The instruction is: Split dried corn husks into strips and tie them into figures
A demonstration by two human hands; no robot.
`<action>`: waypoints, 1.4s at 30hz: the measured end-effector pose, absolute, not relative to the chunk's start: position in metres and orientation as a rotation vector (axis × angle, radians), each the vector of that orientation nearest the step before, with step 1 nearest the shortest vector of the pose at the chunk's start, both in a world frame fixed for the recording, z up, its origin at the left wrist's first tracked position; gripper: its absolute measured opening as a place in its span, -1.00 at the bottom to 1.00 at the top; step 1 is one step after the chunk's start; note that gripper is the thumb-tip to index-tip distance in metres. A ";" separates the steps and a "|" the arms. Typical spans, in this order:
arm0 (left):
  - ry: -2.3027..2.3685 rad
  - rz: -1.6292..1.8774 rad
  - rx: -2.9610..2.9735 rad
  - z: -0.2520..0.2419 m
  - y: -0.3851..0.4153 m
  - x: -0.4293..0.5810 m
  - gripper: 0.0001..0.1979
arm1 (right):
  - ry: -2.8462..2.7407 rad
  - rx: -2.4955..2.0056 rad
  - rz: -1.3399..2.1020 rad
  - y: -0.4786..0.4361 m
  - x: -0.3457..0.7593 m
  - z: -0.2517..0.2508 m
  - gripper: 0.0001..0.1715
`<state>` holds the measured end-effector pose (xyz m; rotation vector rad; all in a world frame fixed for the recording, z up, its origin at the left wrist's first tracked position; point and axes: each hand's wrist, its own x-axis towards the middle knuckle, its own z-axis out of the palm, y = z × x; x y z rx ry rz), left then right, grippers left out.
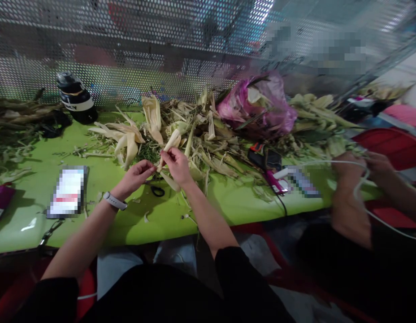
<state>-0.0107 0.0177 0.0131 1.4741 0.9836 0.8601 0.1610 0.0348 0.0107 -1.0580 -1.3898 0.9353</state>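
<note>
My right hand (178, 165) pinches a pale, folded corn husk (172, 140) that points up and away from me. At its lower end my left hand (140, 176), with a light watch on the wrist, has thumb and fingers pressed together; what lies between those fingertips is tiny, perhaps a thread or strip of husk. A black loop like a scissors handle (157, 191) lies just below, its other end hidden. Beyond my hands stand a flower-like bundle of husks (126, 140) and an upright cupped husk (152, 114).
Dried husks (218, 152) heap along the back of the green table (208, 213). A phone (67, 192) and a black bottle (76, 98) are left; a pink plastic bag (258, 107) and cabled power bank (278, 183) right. Another person's hands (351, 163) work far right.
</note>
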 end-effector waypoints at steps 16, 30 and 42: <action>1.022 0.853 1.654 0.003 0.021 -0.010 -0.66 | -1.615 -1.052 0.872 0.037 0.160 0.007 -0.60; 1.070 0.927 1.516 0.011 0.018 -0.010 -0.65 | -1.573 -1.070 0.779 0.037 0.157 0.005 -0.63; 1.011 0.834 1.313 0.001 0.023 -0.010 -0.59 | -1.494 -1.059 0.921 0.039 0.153 0.000 -0.66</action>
